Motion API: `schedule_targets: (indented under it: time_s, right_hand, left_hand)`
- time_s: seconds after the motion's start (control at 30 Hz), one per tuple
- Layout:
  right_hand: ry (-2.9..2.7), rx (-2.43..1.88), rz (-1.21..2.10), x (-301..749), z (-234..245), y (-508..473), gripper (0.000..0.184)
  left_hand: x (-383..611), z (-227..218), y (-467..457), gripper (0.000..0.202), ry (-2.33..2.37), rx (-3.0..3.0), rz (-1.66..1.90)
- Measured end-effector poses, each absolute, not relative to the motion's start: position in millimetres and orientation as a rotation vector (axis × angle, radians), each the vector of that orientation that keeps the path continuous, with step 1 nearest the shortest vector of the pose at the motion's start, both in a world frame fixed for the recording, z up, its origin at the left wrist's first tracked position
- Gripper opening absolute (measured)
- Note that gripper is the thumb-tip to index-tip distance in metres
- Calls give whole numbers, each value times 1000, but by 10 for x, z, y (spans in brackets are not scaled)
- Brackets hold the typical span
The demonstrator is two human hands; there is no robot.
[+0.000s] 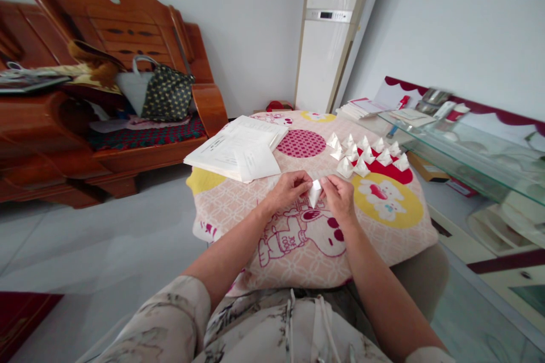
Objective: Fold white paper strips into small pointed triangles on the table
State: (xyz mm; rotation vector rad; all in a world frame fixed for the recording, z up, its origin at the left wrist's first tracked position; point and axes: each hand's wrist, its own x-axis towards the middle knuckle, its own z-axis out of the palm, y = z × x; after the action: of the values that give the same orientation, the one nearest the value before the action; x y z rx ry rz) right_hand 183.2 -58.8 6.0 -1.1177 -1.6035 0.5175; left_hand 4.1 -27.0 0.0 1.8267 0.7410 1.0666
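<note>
A small folded white paper piece (314,194), pointed at its lower end, is pinched between my two hands just above the patterned cloth. My left hand (292,187) grips its left side with thumb and fingers. On the other side, my right hand (338,193) pinches the right edge. Beyond my right hand stand several finished-looking folded paper shapes (361,166) in loose rows, each with raised points. To the left lies a stack of printed paper sheets (225,150), with a smaller loose sheet (256,161) on its near right corner.
The cloth-covered table (238,221) is right before my lap. A glass-topped cabinet (477,153) with papers and cups adjoins on the right. At the left is a wooden sofa (128,17) with a dark patterned bag (168,93). A white standing unit (326,39) fills the back corner.
</note>
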Motion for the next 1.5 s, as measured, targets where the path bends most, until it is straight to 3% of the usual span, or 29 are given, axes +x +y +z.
schedule_targets:
  time_s: [0.1, 0.37, 0.87, 1.27, 1.5]
  right_hand:
    - [-1533, -1071, 621, 1835, 70, -592, 39]
    - [-1494, -1065, 696, 1807, 60, -566, 18]
    - [-1484, -1105, 781, 1887, 46, -552, 24]
    - [-1765, -1264, 1129, 2033, -40, -473, 24]
    - [-1807, -1311, 1096, 2024, -49, -460, 20]
  left_hand:
    - [41, 6, -275, 28, 740, 1822, 1073]
    - [43, -9, -271, 28, 771, 1864, 1080]
    - [-3, 22, -267, 30, 778, 1879, 1014]
    - [-161, -8, -175, 12, 895, 2002, 766]
    - [-197, -20, -155, 31, 863, 1974, 683]
